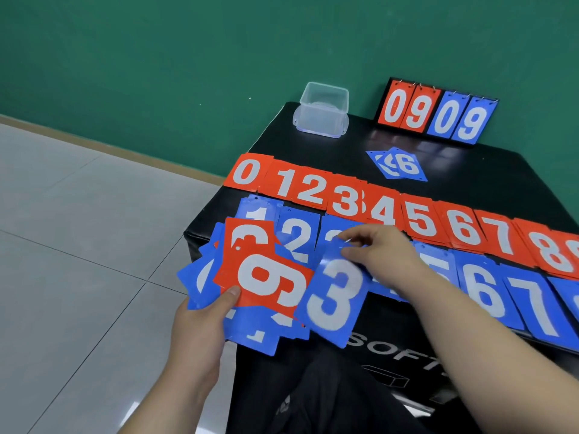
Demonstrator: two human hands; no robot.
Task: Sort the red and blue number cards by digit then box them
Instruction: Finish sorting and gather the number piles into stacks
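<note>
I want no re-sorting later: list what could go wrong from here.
The left hand grips a loose fan of mixed cards partly past the table edge; some could slip to the floor.
The right hand pinches the blue 3 card by its top; laying it down may nudge the crowded blue 2 pile.
The red 9 card could be misread as a 6.

Blocked mid-table by the red card row (419, 220) and the blue card row (482, 289) just in front. Bare on the black table (517, 177) behind the red row, save for loose blue cards (399, 166). Walled at the back by a clear box (322, 111) and a flip scoreboard (435, 115), gap between. Crowded near left by the left hand (197, 327) gripping a fan of cards (260, 277) and the right hand (376, 255) pinching a blue 3 card (332, 296).
</note>
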